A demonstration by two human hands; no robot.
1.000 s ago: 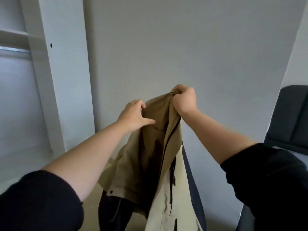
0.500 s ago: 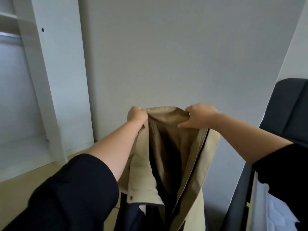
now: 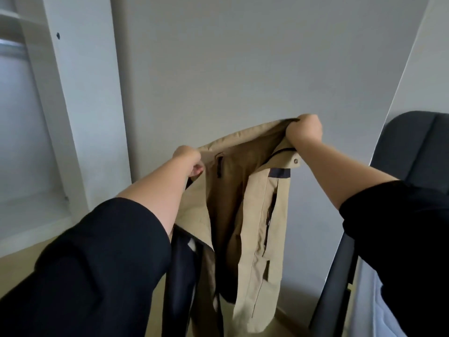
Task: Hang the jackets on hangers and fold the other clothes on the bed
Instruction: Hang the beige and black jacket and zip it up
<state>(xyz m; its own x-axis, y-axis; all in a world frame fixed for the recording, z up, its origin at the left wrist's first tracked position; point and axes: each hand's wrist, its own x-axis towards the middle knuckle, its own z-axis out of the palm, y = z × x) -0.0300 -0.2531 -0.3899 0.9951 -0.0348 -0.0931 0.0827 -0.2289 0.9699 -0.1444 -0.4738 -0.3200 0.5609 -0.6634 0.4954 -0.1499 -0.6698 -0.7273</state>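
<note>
— Where is the jacket?
— The beige jacket [image 3: 261, 215] hangs open in the air before the grey wall [image 3: 243, 69].
— And the hands?
— The left hand [image 3: 188, 158] grips the collar's left end and the right hand [image 3: 305, 131] its right end, higher up, fingers curled tight round the cloth.

Beige jacket [image 3: 255, 190] with navy trim hangs open, held up by its collar.

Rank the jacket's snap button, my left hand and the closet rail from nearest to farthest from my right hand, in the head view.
1. The snap button, just below the right hand on the jacket.
2. The left hand, gripping the collar's other end.
3. The closet rail, far left.
</note>
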